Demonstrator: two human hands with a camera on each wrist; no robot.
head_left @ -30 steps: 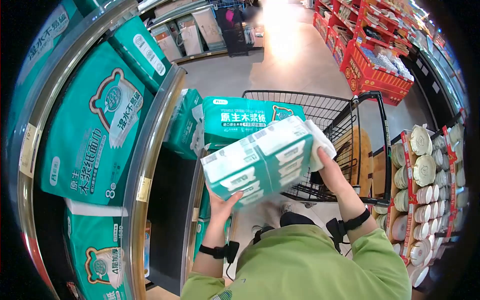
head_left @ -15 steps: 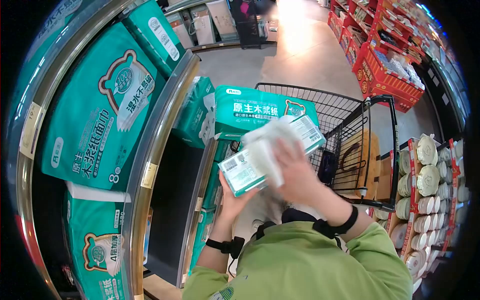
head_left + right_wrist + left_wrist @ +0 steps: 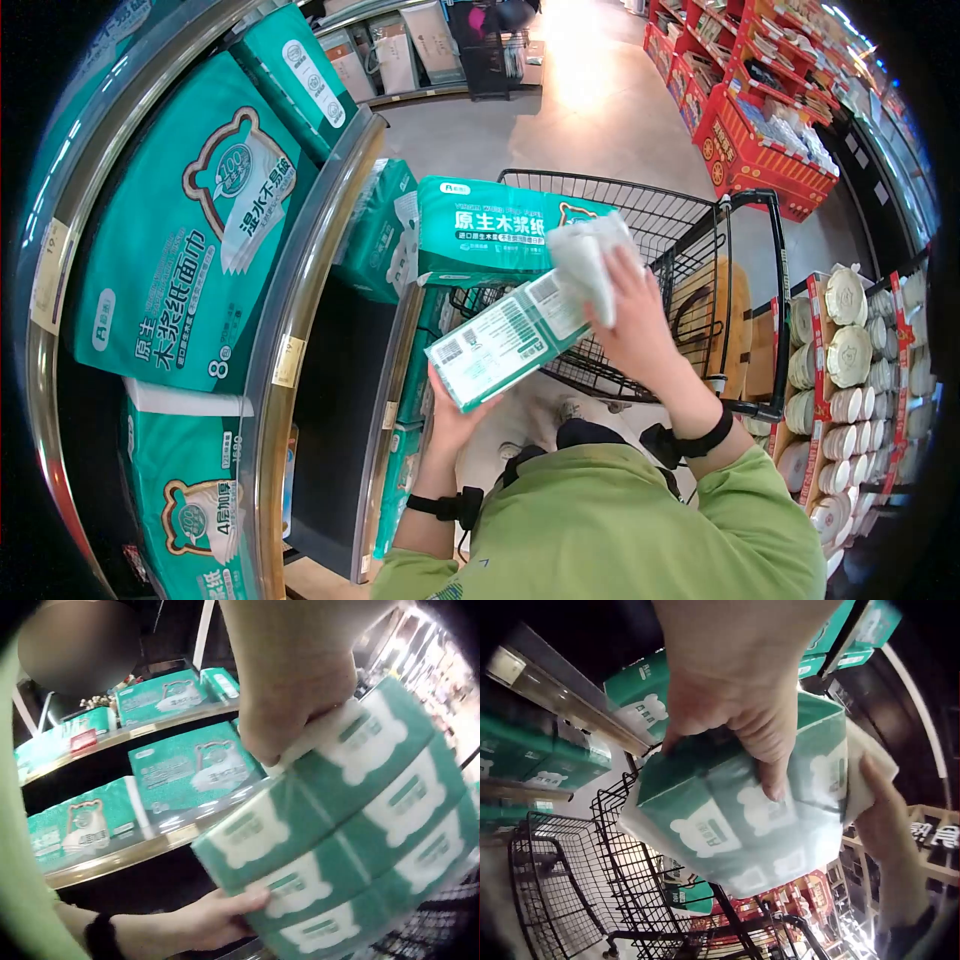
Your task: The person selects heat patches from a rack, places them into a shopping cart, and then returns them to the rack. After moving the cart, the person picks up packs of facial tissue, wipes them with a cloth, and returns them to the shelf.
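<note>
A green and white tissue pack (image 3: 500,343) is held tilted above the cart's near side. The left hand (image 3: 458,420) grips its lower left end; in the left wrist view the thumb of that hand (image 3: 739,712) lies over the pack's green side. At the other end, the right hand (image 3: 635,320) holds a folded white cloth (image 3: 588,262) against the pack's upper right part. The right wrist view shows the right hand (image 3: 296,712) bent over the pack's edge, its fingertips partly hidden.
Another green pack (image 3: 490,228) lies between shelf and cart. The black wire cart (image 3: 690,240) stands ahead, with shelves of large green packs (image 3: 190,230) at left. Stacked dishes (image 3: 850,355) stand at right, red display bins (image 3: 760,150) farther back.
The held pack has turned so its white printed side faces up. The right hand and cloth swept left across it, then back to its upper right end.
</note>
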